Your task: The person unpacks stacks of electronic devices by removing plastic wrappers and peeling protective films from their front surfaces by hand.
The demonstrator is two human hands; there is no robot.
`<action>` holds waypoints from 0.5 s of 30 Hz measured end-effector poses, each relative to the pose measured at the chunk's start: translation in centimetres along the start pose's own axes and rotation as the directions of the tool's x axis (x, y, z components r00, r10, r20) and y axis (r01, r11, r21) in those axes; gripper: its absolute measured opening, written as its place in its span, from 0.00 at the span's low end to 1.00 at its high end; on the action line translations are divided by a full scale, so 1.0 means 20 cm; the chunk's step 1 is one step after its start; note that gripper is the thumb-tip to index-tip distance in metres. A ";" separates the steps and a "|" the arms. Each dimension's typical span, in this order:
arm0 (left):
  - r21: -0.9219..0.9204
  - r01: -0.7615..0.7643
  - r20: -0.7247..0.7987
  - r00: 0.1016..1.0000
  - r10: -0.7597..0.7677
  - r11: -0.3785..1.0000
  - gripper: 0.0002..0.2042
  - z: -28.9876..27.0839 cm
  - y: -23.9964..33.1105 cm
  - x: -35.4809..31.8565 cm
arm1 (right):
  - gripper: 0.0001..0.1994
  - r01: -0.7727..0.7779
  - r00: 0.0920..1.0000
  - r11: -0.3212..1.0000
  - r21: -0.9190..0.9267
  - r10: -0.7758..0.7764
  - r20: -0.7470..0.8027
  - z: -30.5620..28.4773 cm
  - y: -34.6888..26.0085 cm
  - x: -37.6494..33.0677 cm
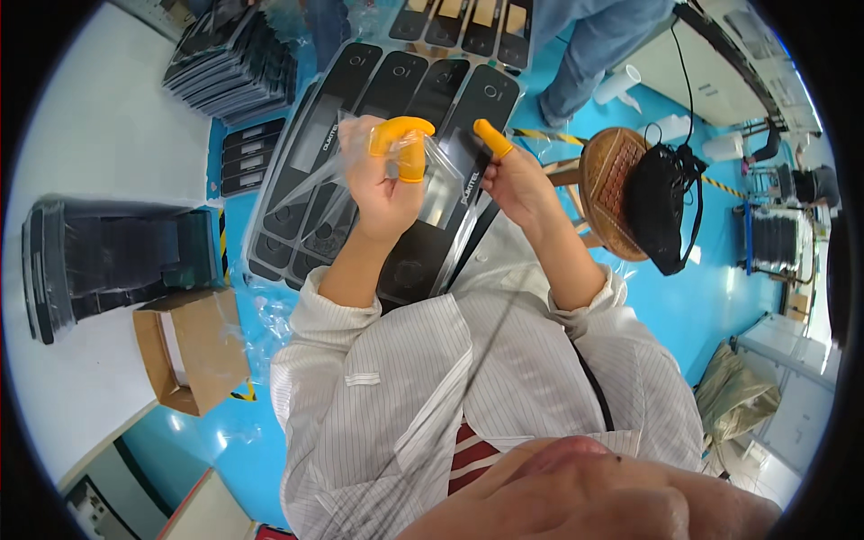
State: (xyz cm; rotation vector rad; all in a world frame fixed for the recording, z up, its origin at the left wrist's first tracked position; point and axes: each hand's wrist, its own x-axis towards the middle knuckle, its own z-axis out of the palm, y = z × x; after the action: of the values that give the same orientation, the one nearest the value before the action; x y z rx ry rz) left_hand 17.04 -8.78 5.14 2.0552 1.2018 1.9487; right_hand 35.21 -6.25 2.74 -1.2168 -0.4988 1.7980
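Observation:
My left hand (382,184), with orange finger cots on thumb and forefinger, pinches the mouth of a clear plastic bag (335,160). My right hand (515,180), also with an orange cot on one finger, grips a black flat panel (463,175) that sits partly inside the bag. Both hands are raised in front of my chest, above several long black panels (396,85) lying side by side on the blue surface.
A stack of bagged black panels (236,61) lies at the top left. A dark tray stack (108,256) and an open cardboard box (189,346) rest on the white table at left. A round wooden stool (610,184) carrying a black bag (661,211) stands right; another person's legs (589,49) are behind.

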 end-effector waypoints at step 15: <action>0.145 0.847 -0.802 0.403 -0.441 0.512 0.11 -1.46 -0.17 -1.41 | 0.16 0.239 0.937 0.960 0.149 -0.268 0.225 0.14 -0.98 2.03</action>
State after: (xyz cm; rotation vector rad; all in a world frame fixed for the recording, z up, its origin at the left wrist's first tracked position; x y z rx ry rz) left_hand -7.04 -35.46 -14.11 0.4755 2.4875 2.0063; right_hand 36.07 38.45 -3.50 -0.8121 -0.6477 1.7333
